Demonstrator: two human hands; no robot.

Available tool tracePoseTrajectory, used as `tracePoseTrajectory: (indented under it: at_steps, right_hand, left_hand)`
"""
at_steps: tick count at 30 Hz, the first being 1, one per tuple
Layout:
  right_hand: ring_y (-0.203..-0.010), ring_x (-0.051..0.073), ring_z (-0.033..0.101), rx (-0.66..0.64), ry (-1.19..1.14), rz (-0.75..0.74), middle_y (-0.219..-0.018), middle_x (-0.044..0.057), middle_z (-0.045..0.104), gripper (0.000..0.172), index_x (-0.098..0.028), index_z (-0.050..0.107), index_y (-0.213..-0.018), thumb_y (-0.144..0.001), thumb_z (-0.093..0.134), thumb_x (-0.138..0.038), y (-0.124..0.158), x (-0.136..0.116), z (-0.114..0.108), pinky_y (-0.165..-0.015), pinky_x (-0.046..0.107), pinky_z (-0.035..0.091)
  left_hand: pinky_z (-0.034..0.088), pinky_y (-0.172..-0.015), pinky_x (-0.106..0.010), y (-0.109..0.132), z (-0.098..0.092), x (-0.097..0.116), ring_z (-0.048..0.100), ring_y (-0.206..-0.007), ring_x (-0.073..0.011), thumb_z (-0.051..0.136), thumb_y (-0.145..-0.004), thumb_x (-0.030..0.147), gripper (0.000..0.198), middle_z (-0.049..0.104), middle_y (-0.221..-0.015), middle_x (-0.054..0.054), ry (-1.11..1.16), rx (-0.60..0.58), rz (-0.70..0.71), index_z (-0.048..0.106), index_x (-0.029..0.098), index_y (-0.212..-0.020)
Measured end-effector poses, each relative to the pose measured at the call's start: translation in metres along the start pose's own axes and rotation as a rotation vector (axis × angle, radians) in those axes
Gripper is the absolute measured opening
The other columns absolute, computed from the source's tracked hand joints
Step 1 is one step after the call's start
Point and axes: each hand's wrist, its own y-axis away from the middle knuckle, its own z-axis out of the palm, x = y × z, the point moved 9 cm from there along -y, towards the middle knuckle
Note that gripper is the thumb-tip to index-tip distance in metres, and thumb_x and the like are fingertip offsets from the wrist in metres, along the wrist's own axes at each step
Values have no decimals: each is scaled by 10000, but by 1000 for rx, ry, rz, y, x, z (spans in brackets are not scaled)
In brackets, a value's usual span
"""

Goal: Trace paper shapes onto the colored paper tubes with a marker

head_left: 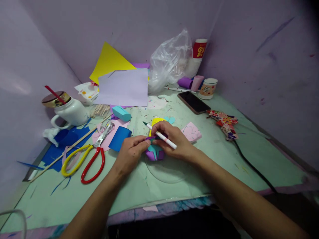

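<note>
My left hand (134, 147) is closed, its thumb and forefinger pinching a small purple paper piece (151, 137). A white marker pen (166, 140) with a dark tip lies across the fingers of my right hand (173, 137), tip pointing up and left. The right fingertips also meet the paper piece. Just below the fingers is a teal paper cutout (155, 150) over a purple paper shape (159, 156). Behind the hands sits a yellow paper piece (159, 122), partly hidden, with light blue rounded cutouts (169, 119) beside it. A clear round plate (164, 176) lies beneath.
Scissors (98, 143) with yellow and red handles lie at left, near a wooden stick (72, 146), blue paper (120, 138) and a white mug (74, 112). A phone (194, 102), paper cup (208, 88) and plastic bag (170, 58) stand behind. A black cord (251, 164) runs right.
</note>
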Motion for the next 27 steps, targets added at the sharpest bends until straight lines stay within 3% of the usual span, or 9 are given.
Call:
tracePoseTrajectory:
  at_steps: [3, 7, 11, 13, 16, 19, 22, 27]
  right_hand:
    - [-765, 165, 536, -9, 12, 8, -860, 23, 586, 174, -204, 516, -892, -754, 579, -118, 0, 1, 1, -697, 310, 413]
    - [-782, 174, 547, 19, 19, -6, -852, 24, 590, 138, -205, 511, -886, -781, 588, -159, -2, -2, -1, -724, 327, 420]
    - [-853, 209, 563, 36, 108, -60, -868, 41, 618, 127, -209, 534, -887, -784, 603, -184, -2, -12, -4, -797, 384, 434]
    - [-915, 232, 579, 107, 128, -90, -922, 59, 643, 166, -212, 556, -923, -776, 634, -204, 2, -19, -12, -846, 423, 441]
    - [-913, 216, 633, 356, -2, -53, -930, 56, 683, 127, -214, 600, -955, -830, 619, -211, 18, -23, -36, -860, 414, 477]
    - [-737, 168, 677, 511, -234, 1, -747, 17, 702, 115, -206, 664, -943, -899, 558, -217, 38, -20, -49, -733, 342, 540]
    - [-575, 134, 653, 498, -322, -55, -666, 10, 699, 140, -185, 711, -900, -891, 580, -234, 45, -26, -47, -586, 283, 544]
    - [-540, 117, 633, 343, -108, -200, -668, 44, 718, 115, -144, 720, -828, -840, 610, -173, 38, -44, -28, -520, 238, 517]
  left_hand:
    - [309, -468, -245, -1, -6, 8, 411, -513, -124, 588, -688, 319, 214, 491, -501, 14, -188, 29, 48, 640, 153, -563]
    - [313, -467, -240, 1, -7, 24, 426, -490, -112, 555, -745, 288, 240, 505, -488, 14, -380, 80, 264, 659, 138, -589]
    - [326, -460, -227, 6, -8, 32, 446, -464, -98, 556, -754, 235, 222, 515, -470, 19, -428, 115, 419, 655, 133, -584]
    - [324, -448, -219, 7, -10, 34, 441, -448, -91, 559, -751, 217, 225, 501, -457, 26, -429, 138, 456, 639, 137, -556]
    - [324, -428, -213, 8, -13, 34, 431, -432, -87, 568, -752, 222, 238, 491, -445, 33, -416, 169, 460, 631, 147, -536]
    - [314, -407, -207, 7, -17, 31, 416, -426, -86, 585, -738, 227, 246, 479, -429, 37, -391, 199, 425, 624, 156, -506]
    - [306, -393, -203, 5, -19, 28, 419, -425, -87, 601, -718, 226, 220, 495, -431, 35, -353, 204, 380, 640, 156, -514]
    - [292, -384, -206, 4, -19, 25, 376, -419, -83, 618, -695, 226, 229, 447, -411, 49, -327, 208, 317, 600, 163, -475]
